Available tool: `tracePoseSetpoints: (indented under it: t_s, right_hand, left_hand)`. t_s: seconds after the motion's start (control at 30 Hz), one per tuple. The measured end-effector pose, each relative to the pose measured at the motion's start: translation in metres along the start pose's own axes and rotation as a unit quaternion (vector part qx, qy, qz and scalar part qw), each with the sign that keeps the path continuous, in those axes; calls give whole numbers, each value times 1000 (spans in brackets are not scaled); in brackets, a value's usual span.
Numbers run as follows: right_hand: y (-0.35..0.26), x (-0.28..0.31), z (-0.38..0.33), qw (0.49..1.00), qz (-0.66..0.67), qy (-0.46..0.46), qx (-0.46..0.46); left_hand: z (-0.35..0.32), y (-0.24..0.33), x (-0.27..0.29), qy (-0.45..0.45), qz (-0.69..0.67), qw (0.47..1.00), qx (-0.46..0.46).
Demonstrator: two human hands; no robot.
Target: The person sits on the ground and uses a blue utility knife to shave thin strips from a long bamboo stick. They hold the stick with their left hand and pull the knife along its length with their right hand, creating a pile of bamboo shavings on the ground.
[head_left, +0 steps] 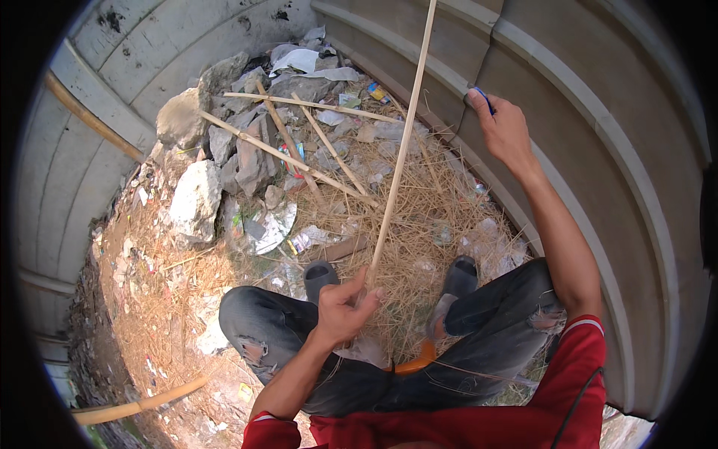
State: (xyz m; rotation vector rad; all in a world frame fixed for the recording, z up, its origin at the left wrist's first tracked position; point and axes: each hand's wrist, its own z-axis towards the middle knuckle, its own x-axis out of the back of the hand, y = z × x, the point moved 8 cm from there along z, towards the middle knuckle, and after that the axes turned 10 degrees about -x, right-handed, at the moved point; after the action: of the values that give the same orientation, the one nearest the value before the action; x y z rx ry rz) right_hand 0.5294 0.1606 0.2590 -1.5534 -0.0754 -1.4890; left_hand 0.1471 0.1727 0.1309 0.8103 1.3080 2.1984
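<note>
My left hand (345,305), in front of my left knee, is closed around the lower end of a long, pale bamboo strip (404,146). The strip rises, slightly tilted, past the top edge of the view. Out to the far right, beside the metal sheet wall, my right hand (505,127) is closed on a small blue-handled tool (485,99). Only a bit of blue shows at its fingers, so its kind is hidden. The right hand is apart from the strip.
Several bamboo sticks (288,159) lie across rocks (196,200) and straw (426,224) ahead, among scattered litter. Corrugated metal sheets (591,135) curve along the right. A pale panel wall (187,45) stands left. An orange curved thing (416,362) shows between my legs.
</note>
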Motion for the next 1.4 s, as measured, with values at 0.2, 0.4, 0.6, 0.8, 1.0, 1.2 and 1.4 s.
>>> tracePoseSetpoints:
  t_s: [0.2,0.4,0.6,0.8,1.0,1.2,1.4]
  right_hand:
    - [-34,-31,-60,985,110,-103,82]
    - [-84,-61,-152,950,-38,-240,194]
    - [-86,-75,-185,932,-68,-239,263]
    - [-18,-19,-26,998,-46,-20,43]
    - [3,-35,-45,928,316,-191,-35]
    - [-69,-71,-125,830,391,-398,-16]
    - [-66,-91,-148,830,411,-376,-10]
  left_hand:
    - [-2,-2,4,-5,0,999,32]
    - [-1,1,1,6,-20,999,32]
    - [6,1,8,24,53,998,-36]
    - [2,16,0,-39,80,996,-19]
    - [-5,3,-5,-41,-369,915,156]
    - [-13,9,-29,-149,-477,841,209]
    - [-6,6,-33,-189,-380,889,174]
